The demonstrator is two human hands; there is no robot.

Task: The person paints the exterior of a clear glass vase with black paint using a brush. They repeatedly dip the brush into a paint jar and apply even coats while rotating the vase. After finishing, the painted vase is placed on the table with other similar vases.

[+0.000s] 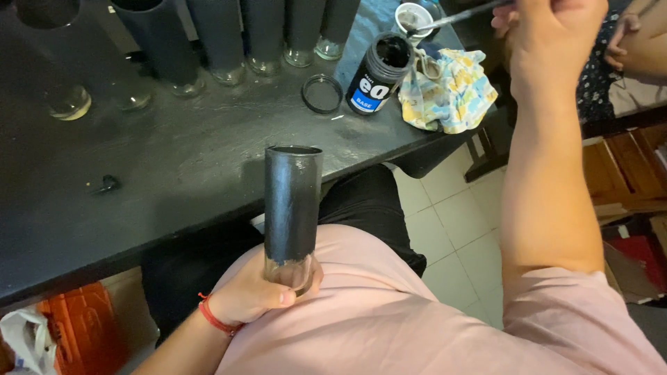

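Paint-blackened glass tumbler (292, 208) stands upright in the person's left hand (260, 295), fingers wrapped tight round its clear, unpainted base, just off the near edge of the dark table (174, 167) and over a pink-shirted lap. Its mouth is open; whether anything is inside cannot be told. If the coat is wet (it has a sheen), a slip of the thumb upward would likely smear it, and a loosened grip could tip the glass onto the shirt.

Beyond that hand, at the table's far side, a row of coated tumblers (222, 38) stands on clear bases, mouths out of view. Further right lies a loose black lid ring (322, 94), then an uncapped paint jar (381, 73) showing black paint to near its brim. It stands near the table corner beside a crumpled patterned cloth (450, 90); a careless knock there could spill it.

Right hand (549, 42), raised above and beyond the jar, is closed on a brush (451, 17) whose tip rests at a small white cup (413, 17), contents unclear. Drips from a loaded brush could land on cloth or floor tiles.
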